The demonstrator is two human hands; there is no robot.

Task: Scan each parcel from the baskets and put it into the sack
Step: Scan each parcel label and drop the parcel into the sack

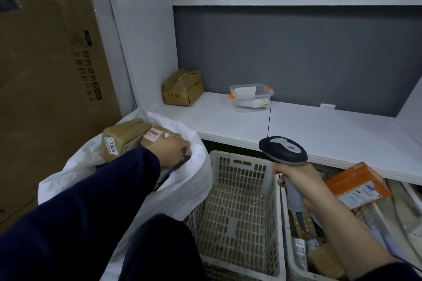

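Left fingers (181, 142) clamp a boxy cardboard parcel (153, 136) over the crinkled sack (194, 180); right fingers (279, 170) wrap the scanner (283, 149).

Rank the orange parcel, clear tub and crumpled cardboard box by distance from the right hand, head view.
1. Orange parcel: just right of the right hand, in the basket.
2. Clear tub: on the shelf, ahead and left.
3. Crumpled cardboard box: shelf's far left corner.

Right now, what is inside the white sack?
The parcel labelled 3003 and the red-label parcel, gripped by the left hand, sit at the mouth of the white sack. Anything deeper is covered by them and the sleeve.
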